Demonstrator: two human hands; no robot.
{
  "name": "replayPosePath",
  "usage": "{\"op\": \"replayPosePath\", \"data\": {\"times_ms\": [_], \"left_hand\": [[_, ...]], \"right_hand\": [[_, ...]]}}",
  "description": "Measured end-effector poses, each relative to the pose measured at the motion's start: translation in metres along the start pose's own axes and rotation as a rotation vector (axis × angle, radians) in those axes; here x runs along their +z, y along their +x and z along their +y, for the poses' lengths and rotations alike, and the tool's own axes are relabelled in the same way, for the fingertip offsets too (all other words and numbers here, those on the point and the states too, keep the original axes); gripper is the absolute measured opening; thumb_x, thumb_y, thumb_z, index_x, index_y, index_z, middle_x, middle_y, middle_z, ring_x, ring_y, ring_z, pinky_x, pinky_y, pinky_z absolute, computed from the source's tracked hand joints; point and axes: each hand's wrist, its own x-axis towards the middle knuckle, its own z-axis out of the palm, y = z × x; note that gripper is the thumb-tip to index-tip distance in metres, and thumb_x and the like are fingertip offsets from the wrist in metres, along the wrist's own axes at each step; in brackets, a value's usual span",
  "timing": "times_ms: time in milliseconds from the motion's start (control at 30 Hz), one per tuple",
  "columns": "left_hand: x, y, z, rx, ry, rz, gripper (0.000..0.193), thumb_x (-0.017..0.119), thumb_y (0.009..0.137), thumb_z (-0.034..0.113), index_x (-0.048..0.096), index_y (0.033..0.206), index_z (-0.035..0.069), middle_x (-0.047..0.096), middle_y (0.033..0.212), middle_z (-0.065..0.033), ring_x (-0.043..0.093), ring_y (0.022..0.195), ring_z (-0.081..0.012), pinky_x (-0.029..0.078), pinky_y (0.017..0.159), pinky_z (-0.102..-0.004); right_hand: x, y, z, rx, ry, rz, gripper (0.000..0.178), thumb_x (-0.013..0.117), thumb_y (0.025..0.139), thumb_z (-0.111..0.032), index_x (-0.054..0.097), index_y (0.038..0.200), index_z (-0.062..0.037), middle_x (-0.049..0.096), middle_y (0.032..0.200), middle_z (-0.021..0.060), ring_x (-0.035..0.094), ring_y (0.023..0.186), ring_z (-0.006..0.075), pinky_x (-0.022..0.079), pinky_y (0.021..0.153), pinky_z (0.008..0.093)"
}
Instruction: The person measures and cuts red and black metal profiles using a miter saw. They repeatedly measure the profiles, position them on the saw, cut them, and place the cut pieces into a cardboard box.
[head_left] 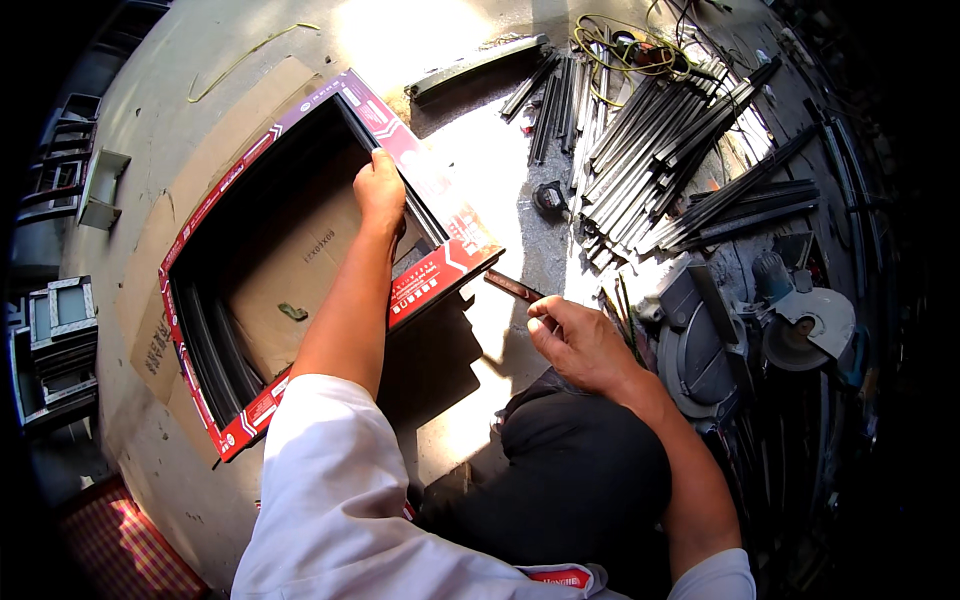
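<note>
A rectangular window frame [432, 282], with black inner profiles and red and purple printed film on its faces, is tilted over a cardboard sheet [290, 255]. My left hand [380, 192] is closed round its right-hand bar, thumb on top and fingers mostly hidden behind. Near the frame's lower right corner, my right hand [578, 340] grips a slim dark reddish-brown stick-like tool [512, 287]. Its far end points at that corner; whether it touches I cannot tell. A small green scrap [293, 312] lies on the cardboard inside the frame.
Cut metal profiles [650, 150] lie piled at the far right under a yellow cord [625, 70]. A black tape measure [549, 198] sits left of them. Close on the right stands a cut-off saw [800, 325]. Finished frames [62, 315] are stacked at the left edge.
</note>
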Motion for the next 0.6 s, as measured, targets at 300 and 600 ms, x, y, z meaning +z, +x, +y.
{"op": "replayPosePath", "data": {"times_ms": [300,600], "left_hand": [[0.001,0.0,0.001,0.067,0.01,0.019,0.061,0.053,0.11,0.043,0.069,0.086,-0.011,0.069,0.074,-0.0141,0.061,0.07,-0.0211,0.051,0.07,-0.0437],[-0.004,0.001,-0.002,0.099,0.014,-0.04,0.061,0.053,0.11,0.042,0.067,0.082,-0.011,0.067,0.072,-0.0135,0.061,0.069,-0.0219,0.05,0.069,-0.0444]], "right_hand": [[0.003,0.004,-0.003,0.009,0.005,-0.022,0.031,0.07,0.1,-0.024,0.069,0.121,-0.0017,0.074,0.091,0.0137,0.072,0.081,0.0224,0.056,0.076,0.0363],[0.005,0.007,-0.001,0.018,0.015,-0.022,0.03,0.071,0.1,-0.022,0.069,0.122,-0.0016,0.073,0.09,0.0122,0.071,0.081,0.021,0.056,0.076,0.0352]]}}
